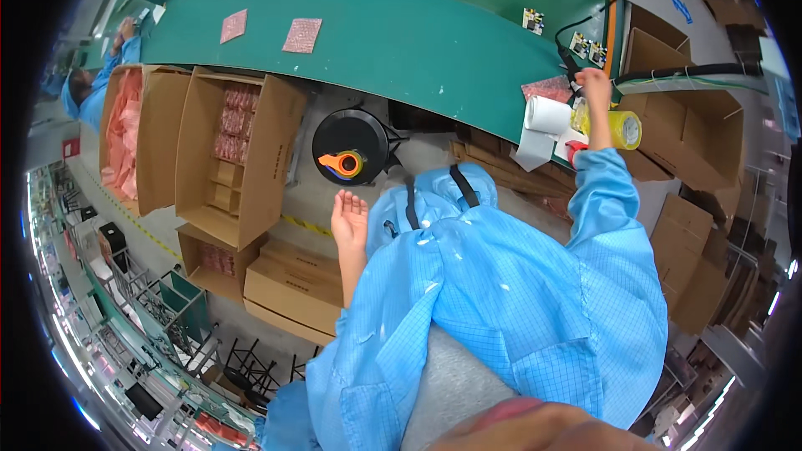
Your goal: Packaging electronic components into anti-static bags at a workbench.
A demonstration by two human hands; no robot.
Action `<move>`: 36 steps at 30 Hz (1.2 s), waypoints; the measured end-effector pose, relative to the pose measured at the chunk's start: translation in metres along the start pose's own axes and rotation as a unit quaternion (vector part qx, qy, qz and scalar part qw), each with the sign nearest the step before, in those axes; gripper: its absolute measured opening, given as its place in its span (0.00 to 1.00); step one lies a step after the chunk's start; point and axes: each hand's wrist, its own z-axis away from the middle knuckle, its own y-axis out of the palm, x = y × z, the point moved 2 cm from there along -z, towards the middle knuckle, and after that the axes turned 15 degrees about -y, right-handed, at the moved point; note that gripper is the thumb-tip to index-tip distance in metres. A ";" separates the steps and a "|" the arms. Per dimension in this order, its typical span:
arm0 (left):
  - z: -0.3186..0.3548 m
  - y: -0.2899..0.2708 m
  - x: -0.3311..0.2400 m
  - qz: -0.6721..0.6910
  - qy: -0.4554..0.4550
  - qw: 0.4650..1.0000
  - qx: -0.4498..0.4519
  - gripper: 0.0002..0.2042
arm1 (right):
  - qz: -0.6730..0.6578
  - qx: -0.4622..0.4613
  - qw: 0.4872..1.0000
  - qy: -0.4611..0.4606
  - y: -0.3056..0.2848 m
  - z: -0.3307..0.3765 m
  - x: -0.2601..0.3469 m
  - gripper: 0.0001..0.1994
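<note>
My right hand (595, 86) reaches over the right end of the green bench, its fingers curled in. Beside its fingertips is a black, handle-like thing on a cable (571, 65); whether the hand grips it is hard to see. Just below lie a white paper roll (548, 115), a roll of yellow tape (625, 129) and a small red item (575, 150). Pink bubble wrap (543, 89) is left of that hand. My left hand (349, 219) hangs in front of the bench, palm up and fingers stretched, holding nothing. Nearest to it is a black round stool (351, 138) with an orange tape dispenser (341, 164) on it.
Small circuit boards (533, 21) and pink bubble-wrap pieces (302, 35) lie along the green bench (401, 42). An open carton (271, 150) with pink-wrapped packs stands at left, above a closed carton (296, 276). More cartons (685, 134) crowd the right. Another person (92, 88) works at far left.
</note>
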 end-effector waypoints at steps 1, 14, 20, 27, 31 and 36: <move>-0.013 0.015 -0.011 -0.017 -0.017 1.000 0.008 0.09 | -0.017 -0.069 0.997 -0.003 -0.021 -0.012 -0.022 0.10; -0.169 0.187 0.001 -0.590 0.123 0.797 0.024 0.06 | 0.222 0.014 0.969 0.110 -0.017 -0.161 -0.166 0.16; -0.272 0.343 0.150 -0.753 0.308 0.557 0.168 0.16 | 0.403 0.134 0.888 0.178 0.043 -0.177 -0.184 0.52; -0.325 0.471 0.331 -0.807 0.434 0.382 0.121 0.26 | 0.382 -0.022 0.890 0.249 -0.008 -0.168 -0.206 0.50; -0.384 0.468 0.357 -0.824 0.524 0.204 -0.068 0.35 | 0.249 0.122 0.952 0.126 0.064 -0.172 -0.097 0.51; -0.372 0.497 0.358 -0.837 0.287 0.457 0.090 0.42 | 0.260 0.175 0.938 0.144 0.018 -0.151 -0.091 0.46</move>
